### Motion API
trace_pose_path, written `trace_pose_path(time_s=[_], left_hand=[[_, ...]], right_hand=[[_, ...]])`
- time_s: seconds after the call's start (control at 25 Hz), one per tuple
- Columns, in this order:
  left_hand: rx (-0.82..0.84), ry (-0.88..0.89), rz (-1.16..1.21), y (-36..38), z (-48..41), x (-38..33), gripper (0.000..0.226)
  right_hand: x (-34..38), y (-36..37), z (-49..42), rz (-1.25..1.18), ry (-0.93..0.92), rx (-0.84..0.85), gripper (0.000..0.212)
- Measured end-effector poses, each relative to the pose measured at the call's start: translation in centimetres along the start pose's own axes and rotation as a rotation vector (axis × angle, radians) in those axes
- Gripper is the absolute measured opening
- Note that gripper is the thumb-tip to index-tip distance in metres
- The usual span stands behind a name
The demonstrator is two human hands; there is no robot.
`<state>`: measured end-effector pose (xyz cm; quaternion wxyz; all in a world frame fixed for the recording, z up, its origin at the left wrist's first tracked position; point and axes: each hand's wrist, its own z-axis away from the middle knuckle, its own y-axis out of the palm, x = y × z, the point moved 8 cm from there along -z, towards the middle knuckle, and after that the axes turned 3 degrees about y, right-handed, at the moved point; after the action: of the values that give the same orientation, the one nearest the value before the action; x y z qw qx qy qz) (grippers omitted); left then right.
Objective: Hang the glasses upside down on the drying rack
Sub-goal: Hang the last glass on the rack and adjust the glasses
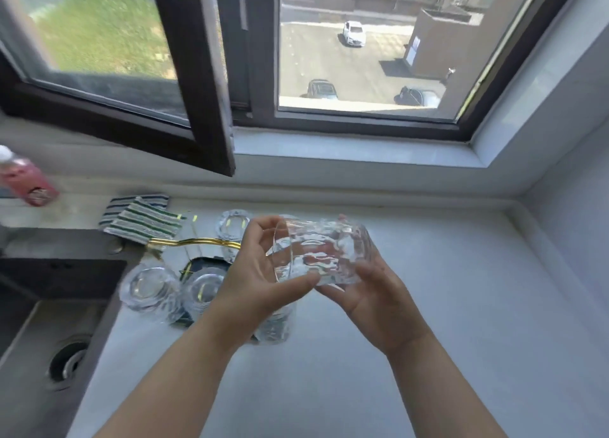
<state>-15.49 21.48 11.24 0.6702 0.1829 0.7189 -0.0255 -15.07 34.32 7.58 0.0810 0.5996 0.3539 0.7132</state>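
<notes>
A clear ribbed glass (321, 253) lies on its side in the air above the white counter, its mouth facing left. My left hand (260, 273) grips it at the rim and my right hand (372, 292) cups its base from below. To the left stands the drying rack (201, 241) with gold prongs on a dark base. Three glasses hang upside down on it: one at the back (232, 228), one at front left (148, 287), one at front centre (204, 292). Another glass (275, 325) shows partly under my left wrist.
A dark sink (49, 332) with a drain lies at the lower left. A striped cloth (140, 218) rests behind the rack, a pink bottle (28, 182) at the far left. An open window sash (201, 108) juts over the counter's back edge. White counter (428, 305) spreads to the right.
</notes>
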Motion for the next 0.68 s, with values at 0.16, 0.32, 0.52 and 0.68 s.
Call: trace_pose_path(time_s=[0.16,0.32,0.52,0.68], left_hand=[[-0.079,0.03,-0.451,-7.2,0.7,-4.0,0.072],[-0.112,0.16,-0.893,-13.0,-0.8,-8.0,0.076],[-0.11,0.136,-0.921,-18.1,-4.0,-7.2,0.066],[-0.121,0.043,-0.927,-22.1,-5.7,-4.0,0.063]], right_hand=[[1.6,5.2,-4.5,0.271,-0.022,-0.048,0.065],[3.2,10.3,-10.3,0.782,-0.107,-0.107,0.073],[0.6,13.3,-17.0,1.161,-0.053,-0.09,0.074],[-2.7,12.5,-20.4,1.284,0.025,-0.067,0.078]])
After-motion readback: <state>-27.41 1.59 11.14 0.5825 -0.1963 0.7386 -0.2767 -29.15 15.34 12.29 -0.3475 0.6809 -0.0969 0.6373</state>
